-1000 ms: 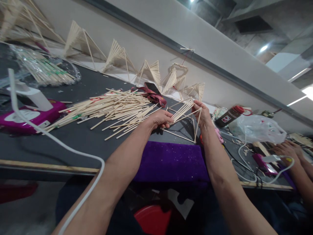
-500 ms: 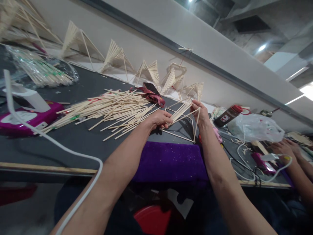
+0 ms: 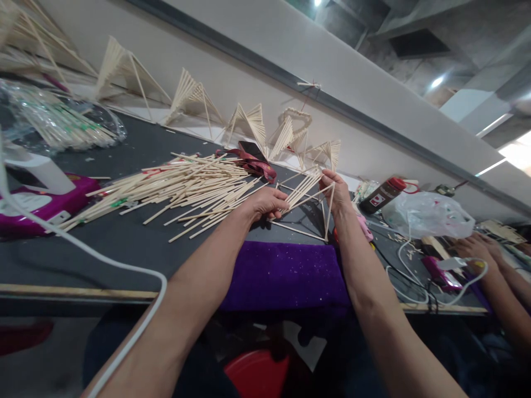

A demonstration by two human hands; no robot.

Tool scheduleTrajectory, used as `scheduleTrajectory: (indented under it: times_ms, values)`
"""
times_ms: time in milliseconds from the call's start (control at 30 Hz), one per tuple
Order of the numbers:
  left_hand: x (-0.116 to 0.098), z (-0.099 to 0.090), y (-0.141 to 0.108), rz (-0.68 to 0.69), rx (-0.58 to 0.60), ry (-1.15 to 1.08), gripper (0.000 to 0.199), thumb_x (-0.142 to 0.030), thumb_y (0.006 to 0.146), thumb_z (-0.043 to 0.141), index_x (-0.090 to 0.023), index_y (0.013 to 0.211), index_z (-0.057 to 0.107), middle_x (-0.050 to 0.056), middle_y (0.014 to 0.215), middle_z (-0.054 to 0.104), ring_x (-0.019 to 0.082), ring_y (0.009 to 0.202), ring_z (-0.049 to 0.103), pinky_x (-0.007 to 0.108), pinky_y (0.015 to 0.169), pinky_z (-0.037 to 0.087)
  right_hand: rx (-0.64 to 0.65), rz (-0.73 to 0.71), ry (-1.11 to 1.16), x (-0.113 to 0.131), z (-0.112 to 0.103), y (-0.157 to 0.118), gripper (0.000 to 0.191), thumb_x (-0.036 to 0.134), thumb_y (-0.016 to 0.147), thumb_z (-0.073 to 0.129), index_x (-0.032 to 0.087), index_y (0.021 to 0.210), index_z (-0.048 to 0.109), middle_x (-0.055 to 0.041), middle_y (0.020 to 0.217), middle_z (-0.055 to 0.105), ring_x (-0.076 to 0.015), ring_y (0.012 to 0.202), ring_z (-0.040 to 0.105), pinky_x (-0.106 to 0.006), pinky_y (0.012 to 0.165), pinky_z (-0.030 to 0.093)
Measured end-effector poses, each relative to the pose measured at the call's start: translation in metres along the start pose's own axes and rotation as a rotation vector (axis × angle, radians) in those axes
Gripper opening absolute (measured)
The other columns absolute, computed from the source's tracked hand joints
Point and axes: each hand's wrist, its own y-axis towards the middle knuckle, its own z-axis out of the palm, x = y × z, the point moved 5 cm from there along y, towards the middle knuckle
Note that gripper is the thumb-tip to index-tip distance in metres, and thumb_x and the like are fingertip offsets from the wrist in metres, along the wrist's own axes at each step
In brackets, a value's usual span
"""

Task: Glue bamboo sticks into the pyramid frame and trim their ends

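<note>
A stick frame [image 3: 305, 188], built of thin pale wooden sticks with a slanted row of parallel ones, is held between my two hands just behind the purple cloth [image 3: 286, 273]. My left hand [image 3: 269, 203] is closed, its fingers pinching the near left ends of the row. On the other side my right hand [image 3: 337, 190] grips the upper right end of the same row, its thumb and fingers partly behind the sticks. A large heap of loose wooden sticks [image 3: 199, 185] lies left of my left hand.
Finished-looking stick structures [image 3: 246, 124] line the wall. At left lie bagged sticks [image 3: 62, 119] and a magenta device [image 3: 74, 199] with a white cable [image 3: 103, 255]. To the right are a dark bottle [image 3: 381, 196], a plastic bag [image 3: 431, 213] and another person's hands [image 3: 481, 249].
The whole view has shifted slightly, so things appear a little further left. Both hands keep the same grip on the stick frame.
</note>
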Motion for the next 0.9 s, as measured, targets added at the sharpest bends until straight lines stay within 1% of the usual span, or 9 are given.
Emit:
scheduleTrajectory:
  times_ms: [200, 400, 533, 667, 900]
  values:
    - [0.0008, -0.0002, -0.0001, -0.007, -0.012, -0.005, 0.021, -0.012, 0.066, 0.07, -0.013, 0.086, 0.064, -0.001, 0.059, 0.06, 0.006, 0.039, 0.05, 0.018, 0.036, 0.029, 0.008, 0.0, 0.023, -0.0001, 0.0, 0.0001, 0.025, 0.014, 0.056, 0.079, 0.019, 0.078, 0.069, 0.0021, 0.067, 0.071, -0.0095, 0.058, 0.064, -0.02, 0.058, 0.055]
    - [0.0, 0.0009, -0.0006, 0.009, 0.013, -0.005, 0.016, -0.014, 0.066, 0.07, -0.012, 0.081, 0.064, -0.001, 0.06, 0.06, 0.005, 0.04, 0.051, 0.018, 0.035, 0.029, 0.009, 0.005, 0.019, -0.0006, 0.0, 0.0002, 0.024, 0.013, 0.058, 0.079, 0.018, 0.079, 0.069, 0.0025, 0.066, 0.071, -0.0087, 0.055, 0.063, -0.019, 0.056, 0.054]
    - [-0.0014, 0.0014, -0.0016, 0.006, 0.019, 0.0, 0.018, -0.014, 0.065, 0.07, -0.012, 0.082, 0.065, -0.002, 0.059, 0.06, 0.006, 0.04, 0.051, 0.018, 0.036, 0.03, 0.009, 0.021, 0.006, -0.0019, -0.0004, 0.0009, 0.023, 0.013, 0.06, 0.077, 0.018, 0.081, 0.069, 0.0018, 0.067, 0.071, -0.0089, 0.055, 0.063, -0.02, 0.057, 0.054]
    - [-0.0015, 0.0018, -0.0021, -0.003, 0.028, 0.008, 0.019, -0.014, 0.066, 0.07, -0.011, 0.085, 0.067, -0.002, 0.056, 0.059, 0.005, 0.039, 0.049, 0.018, 0.036, 0.029, 0.018, 0.011, 0.026, -0.0022, -0.0001, 0.0018, 0.023, 0.012, 0.058, 0.078, 0.018, 0.079, 0.069, 0.0022, 0.067, 0.071, -0.0085, 0.056, 0.063, -0.018, 0.055, 0.053]
    - [-0.0001, 0.0008, -0.0011, 0.003, 0.015, 0.018, 0.023, -0.014, 0.064, 0.072, -0.011, 0.086, 0.068, 0.0, 0.062, 0.061, 0.005, 0.041, 0.051, 0.02, 0.038, 0.03, 0.017, -0.025, 0.006, 0.0001, -0.0001, 0.0009, 0.026, 0.014, 0.056, 0.08, 0.019, 0.079, 0.069, 0.0025, 0.067, 0.071, -0.01, 0.058, 0.064, -0.021, 0.058, 0.055]
